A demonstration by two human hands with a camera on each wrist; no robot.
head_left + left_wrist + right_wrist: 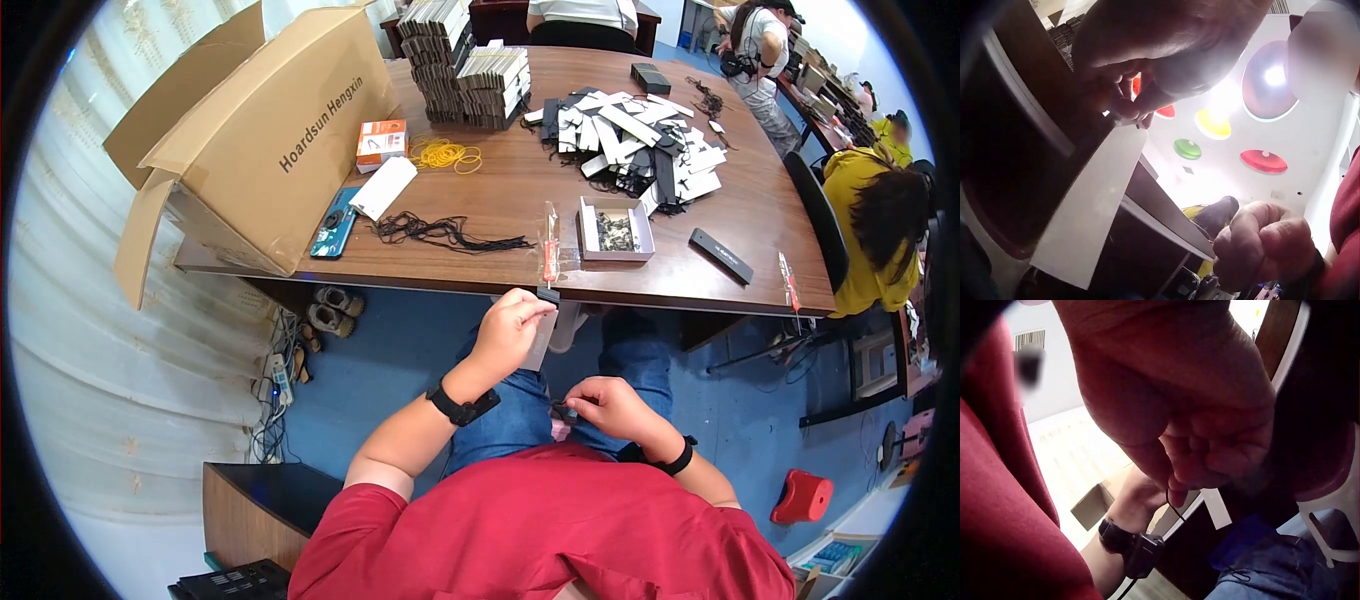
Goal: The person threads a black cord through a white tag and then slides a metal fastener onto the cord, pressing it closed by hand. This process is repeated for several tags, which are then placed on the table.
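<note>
My left hand (510, 330) pinches the top end of a long flat strip (541, 342), which hangs down in front of the table edge. In the left wrist view the strip (1094, 206) looks pale and plain below the fingertips. My right hand (612, 408) is lower and to the right, above the lap, its fingers curled. The right wrist view shows a thin black cord (1175, 509) pinched between its thumb and fingertips. Where the cord's far end goes is hard to tell.
On the table (480, 215) are a large cardboard box (290, 130), stacked strips (435, 60), a pile of white and black tags (630, 140), black cords (440, 235), a small white box (615, 252) and a black bar (720, 256). A person in yellow (865, 205) sits at the right.
</note>
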